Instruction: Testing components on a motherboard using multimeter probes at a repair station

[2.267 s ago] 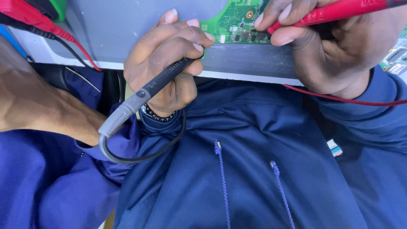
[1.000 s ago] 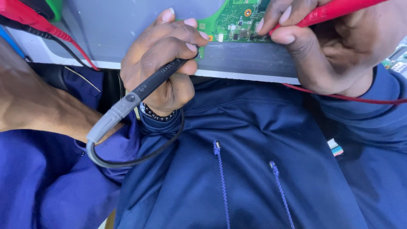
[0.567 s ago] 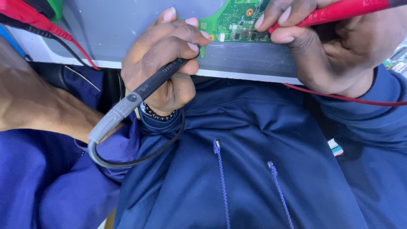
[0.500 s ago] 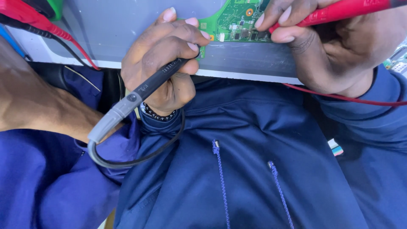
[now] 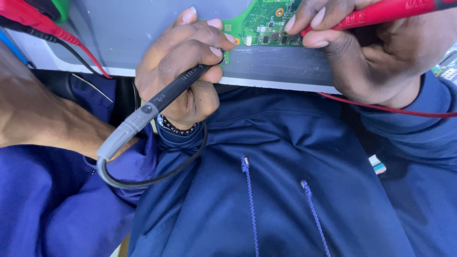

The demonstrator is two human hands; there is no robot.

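Observation:
My left hand (image 5: pixel 183 66) grips a black test probe (image 5: pixel 157 102) with a grey end, its tip hidden by my fingers at the left edge of a green circuit board (image 5: pixel 262 24). A black lead (image 5: pixel 143 181) loops from the probe down over my blue hoodie. Held in my right hand (image 5: pixel 376 52) is a red test probe (image 5: pixel 395 9), slanting down onto the board's lower edge. The board lies on a grey mat (image 5: pixel 281 62) at the table's near edge.
Red and black leads (image 5: pixel 71 40) run across the mat at the upper left. A thin red wire (image 5: pixel 381 107) trails under my right wrist. Another person's bare forearm (image 5: pixel 43 114) in a blue sleeve lies at the left.
The black probe's grey end and its lead loop have dipped slightly lower. Both hands stay on the board's edge.

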